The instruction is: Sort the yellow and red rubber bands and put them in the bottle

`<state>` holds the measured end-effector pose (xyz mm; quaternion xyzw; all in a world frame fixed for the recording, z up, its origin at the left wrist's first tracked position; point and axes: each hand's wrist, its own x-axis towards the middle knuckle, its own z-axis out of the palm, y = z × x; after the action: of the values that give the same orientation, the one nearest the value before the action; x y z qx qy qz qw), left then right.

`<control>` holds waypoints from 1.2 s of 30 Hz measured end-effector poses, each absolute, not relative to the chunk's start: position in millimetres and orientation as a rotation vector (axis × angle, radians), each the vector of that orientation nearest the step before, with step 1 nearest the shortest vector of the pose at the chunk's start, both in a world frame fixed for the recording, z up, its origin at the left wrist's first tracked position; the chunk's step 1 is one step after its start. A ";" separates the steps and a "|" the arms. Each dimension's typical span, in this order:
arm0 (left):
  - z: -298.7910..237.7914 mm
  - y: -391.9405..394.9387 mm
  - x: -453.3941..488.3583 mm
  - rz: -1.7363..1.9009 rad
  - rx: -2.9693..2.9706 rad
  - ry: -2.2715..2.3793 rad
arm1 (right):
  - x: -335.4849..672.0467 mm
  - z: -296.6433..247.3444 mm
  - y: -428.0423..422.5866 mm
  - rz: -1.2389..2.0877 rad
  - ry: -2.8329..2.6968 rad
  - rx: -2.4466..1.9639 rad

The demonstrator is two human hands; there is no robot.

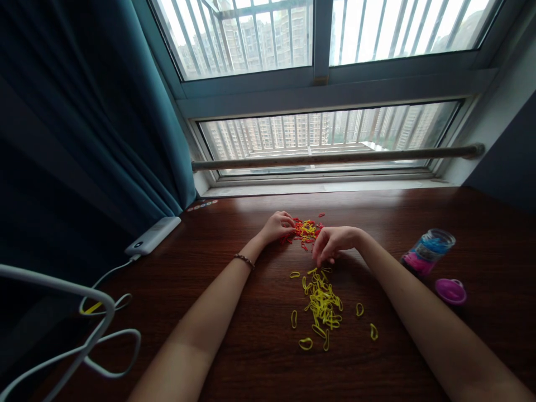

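A mixed heap of small red and yellow rubber bands lies on the dark wooden table between my hands. My left hand rests at the heap's left edge, fingers bent and drawn together among red bands; what they pinch, if anything, is hidden. To the right, my right hand arches over the table with its fingers pointing down and close together. Its tips are just above the upper end of a pile of yellow rubber bands. I cannot make out anything in them. Several yellow bands lie loose around that pile.
A clear jar with blue and pink contents stands beyond my right forearm, near a purple lid. At left are a white power bank, white cables and a blue curtain. A window rail runs behind the table.
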<state>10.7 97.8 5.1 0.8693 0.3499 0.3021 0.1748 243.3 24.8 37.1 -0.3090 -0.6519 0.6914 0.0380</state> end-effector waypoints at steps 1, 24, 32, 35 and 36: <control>4.4 98.2 11.6 0.842 2.472 0.989 | 242.5 36.8 24.4 2.124 -2.010 -0.959; -3.0 104.5 14.9 0.764 2.428 1.023 | 227.7 -6.0 51.0 0.363 -1.871 -1.385; 18.2 86.0 17.4 0.927 2.143 1.037 | 231.3 8.9 46.2 0.929 -1.537 -1.193; 38.3 69.3 20.9 0.893 2.014 0.938 | 237.1 29.6 33.2 1.354 -1.553 -1.054; 43.8 63.2 22.6 0.893 1.964 0.919 | 239.0 37.3 27.9 1.524 -1.618 -1.017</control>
<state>22.6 63.2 43.8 0.7720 0.3611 0.3512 0.3878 239.0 27.9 37.3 -0.3911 -0.6221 0.5859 0.3417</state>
